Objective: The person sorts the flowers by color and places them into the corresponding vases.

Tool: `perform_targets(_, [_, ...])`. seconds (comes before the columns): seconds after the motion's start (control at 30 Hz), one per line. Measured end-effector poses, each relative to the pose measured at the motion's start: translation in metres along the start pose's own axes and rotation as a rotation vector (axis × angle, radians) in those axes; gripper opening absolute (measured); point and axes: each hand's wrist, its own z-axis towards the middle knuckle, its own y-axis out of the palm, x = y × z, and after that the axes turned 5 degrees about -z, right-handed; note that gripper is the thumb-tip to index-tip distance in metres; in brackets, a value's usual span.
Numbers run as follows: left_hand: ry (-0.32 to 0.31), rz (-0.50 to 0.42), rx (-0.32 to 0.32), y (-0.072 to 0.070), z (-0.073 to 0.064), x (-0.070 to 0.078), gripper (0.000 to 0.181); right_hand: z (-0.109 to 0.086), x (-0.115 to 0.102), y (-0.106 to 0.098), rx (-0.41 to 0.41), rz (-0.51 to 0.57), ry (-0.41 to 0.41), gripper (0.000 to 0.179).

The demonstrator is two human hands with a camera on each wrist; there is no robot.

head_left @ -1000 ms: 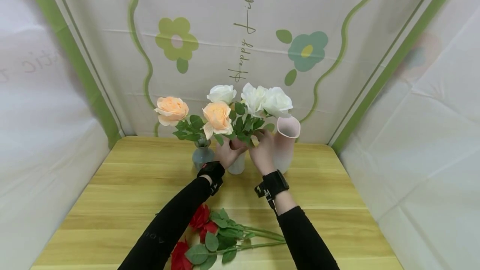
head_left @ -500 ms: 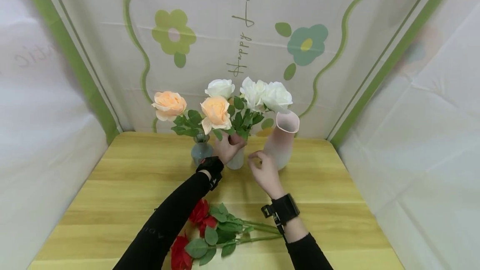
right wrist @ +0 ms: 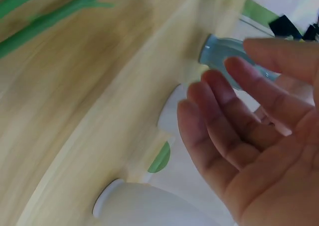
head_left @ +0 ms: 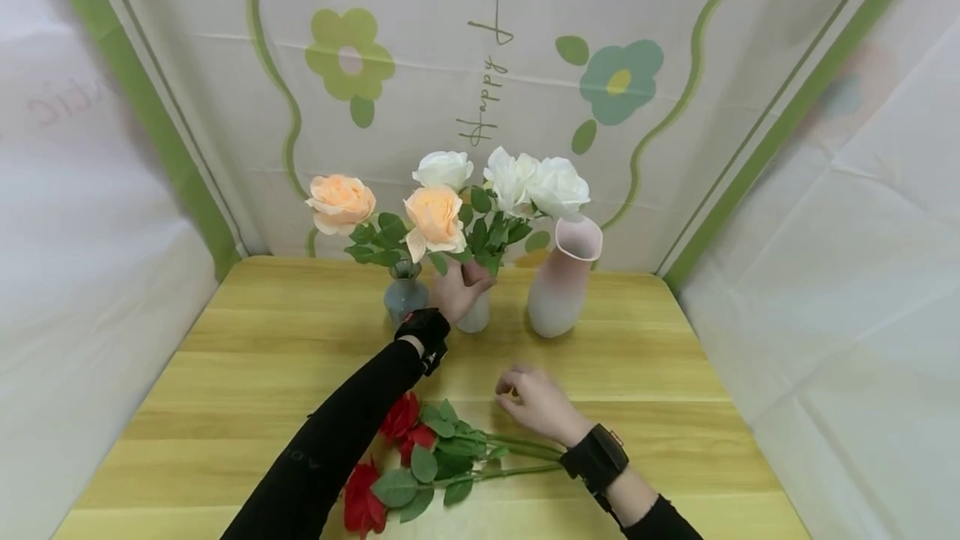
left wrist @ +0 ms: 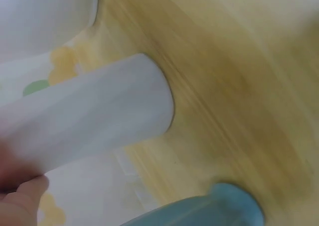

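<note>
My left hand (head_left: 455, 294) grips the upper part of a slim white vase (head_left: 474, 319) with a pinkish top; in the left wrist view the vase (left wrist: 114, 106) stands on the wooden table. White roses (head_left: 517, 182) with green leaves rise above this vase, their stems partly hidden by the hand. My right hand (head_left: 542, 402) is over the table, holding nothing, fingers loosely bent in the right wrist view. Just below it lie the green stems (head_left: 525, 447) of several red roses (head_left: 365, 500), whose blooms point left, partly behind the left sleeve.
Left of the slim vase stands a blue-grey vase (head_left: 405, 298) with peach roses (head_left: 341, 204). A taller pink-and-white vase (head_left: 557, 294) stands on the right, its mouth showing no flowers. A printed cloth wall (head_left: 420, 98) closes off the table's back.
My right hand has let go of the leaves by the white roses and come back toward the red roses' stems. The left hand keeps its hold on the slim vase.
</note>
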Motion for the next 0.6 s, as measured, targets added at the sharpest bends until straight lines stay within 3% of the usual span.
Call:
perform_targets(0.27, [0.043,-0.093,-0.044,0.002,-0.006,0.005,0.029,-0.012,0.002,0.001,-0.127,-0.078,-0.120,0.004])
perform_targets(0.4, [0.031,-0.061,-0.059,0.003,-0.013,0.012,0.024,-0.014,0.001,0.001,-0.176,-0.095,-0.152,0.005])
perform_targets(0.47, [0.003,-0.003,-0.068,0.003,-0.018,0.017,0.031,-0.015,0.000,0.001,-0.187,-0.111,-0.168,0.006])
perform_targets(0.6, [-0.095,0.126,-0.121,0.008,-0.028,0.029,0.064,-0.017,0.001,0.003,-0.199,-0.143,-0.193,0.006])
